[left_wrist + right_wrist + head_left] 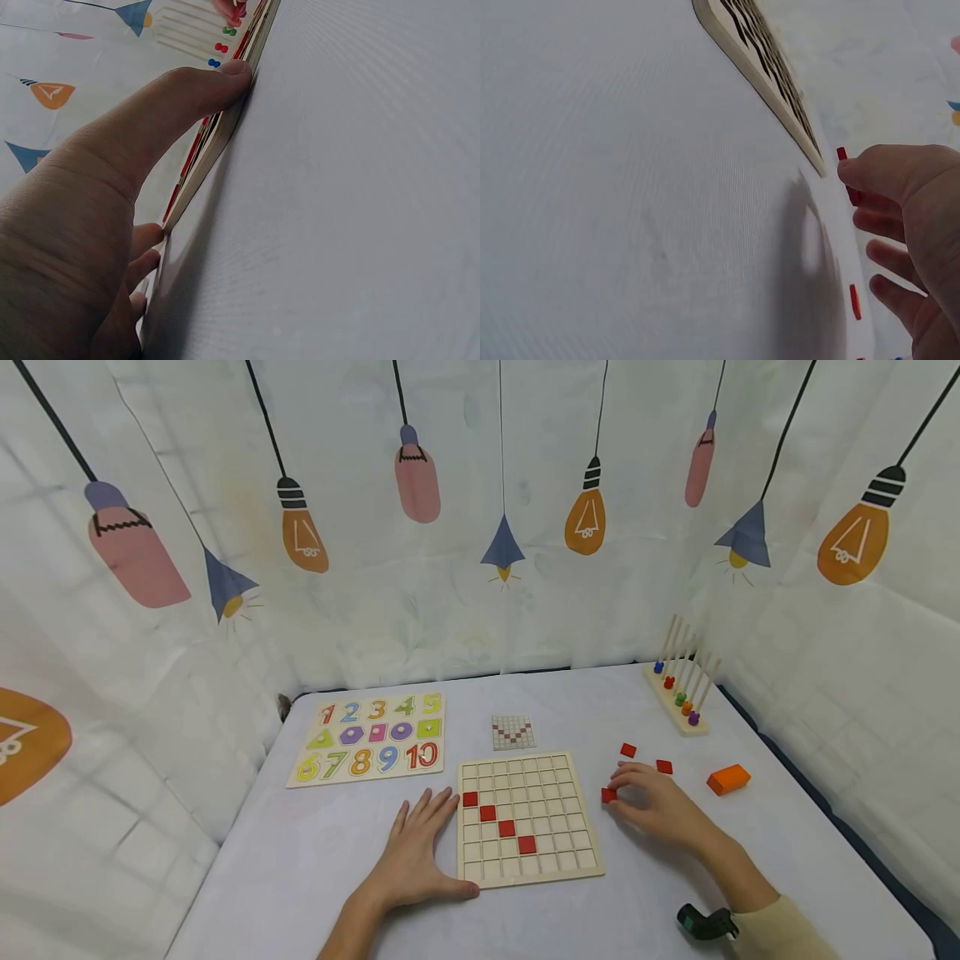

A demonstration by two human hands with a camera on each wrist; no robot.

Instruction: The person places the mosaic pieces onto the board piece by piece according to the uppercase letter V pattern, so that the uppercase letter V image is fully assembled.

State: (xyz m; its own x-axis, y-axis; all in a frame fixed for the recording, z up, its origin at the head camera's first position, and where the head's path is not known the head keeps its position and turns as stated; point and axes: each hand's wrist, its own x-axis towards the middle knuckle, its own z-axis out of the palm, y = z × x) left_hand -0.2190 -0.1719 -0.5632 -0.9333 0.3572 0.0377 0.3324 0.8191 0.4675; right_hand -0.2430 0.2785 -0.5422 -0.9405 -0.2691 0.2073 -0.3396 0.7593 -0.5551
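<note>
A wooden grid board (551, 814) lies on the white table, with several red square tiles set in a diagonal from its left edge. My left hand (420, 852) rests along the board's left side, thumb at the lower left corner and fingers spread by the upper left edge. To the right of the board, my right hand (660, 802) pinches a red tile (608, 795) between thumb and fingers. The right wrist view shows that tile (853, 193) partly hidden behind the thumb. Two loose red tiles, one farther back (628, 749) and one by the knuckles (664, 767), lie on the cloth.
Behind the board is a small pattern card (513, 732). A number and shape puzzle (366, 739) lies at the back left. A peg stand with coloured beads (675, 702) stands at the back right, and an orange block (728, 779) lies right of the right hand.
</note>
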